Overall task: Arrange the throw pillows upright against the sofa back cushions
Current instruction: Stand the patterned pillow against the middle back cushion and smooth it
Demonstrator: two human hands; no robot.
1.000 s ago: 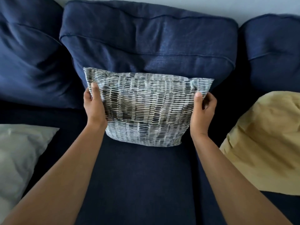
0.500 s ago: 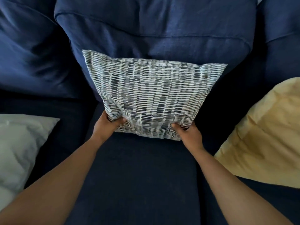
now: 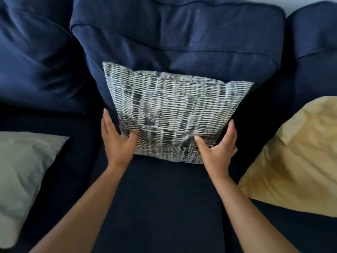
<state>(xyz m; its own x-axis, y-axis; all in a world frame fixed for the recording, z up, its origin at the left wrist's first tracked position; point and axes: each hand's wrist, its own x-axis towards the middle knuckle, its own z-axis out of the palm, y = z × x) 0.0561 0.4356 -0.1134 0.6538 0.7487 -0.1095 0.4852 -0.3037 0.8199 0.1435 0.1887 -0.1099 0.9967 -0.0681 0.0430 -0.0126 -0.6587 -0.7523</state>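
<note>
A grey-and-white patterned pillow (image 3: 175, 110) stands nearly upright on the navy seat, leaning on the middle back cushion (image 3: 175, 41). My left hand (image 3: 116, 141) grips its lower left corner, thumb pressed into the front and fingers along the side. At the lower right corner, my right hand (image 3: 217, 148) holds it the same way, fingers wrapped round the edge. A pale grey pillow (image 3: 23, 172) lies flat on the left seat. A yellow pillow (image 3: 299, 154) lies slumped on the right seat, apart from the back cushions.
The left back cushion (image 3: 32, 57) and right back cushion (image 3: 313, 52) flank the middle one. The dark navy seat cushion (image 3: 160, 207) stretches in front of the patterned pillow, under my forearms.
My hands went from the pillow's sides to its bottom corners, then spread to grip the lower corners. The pillow sits a little lower against the back cushion.
</note>
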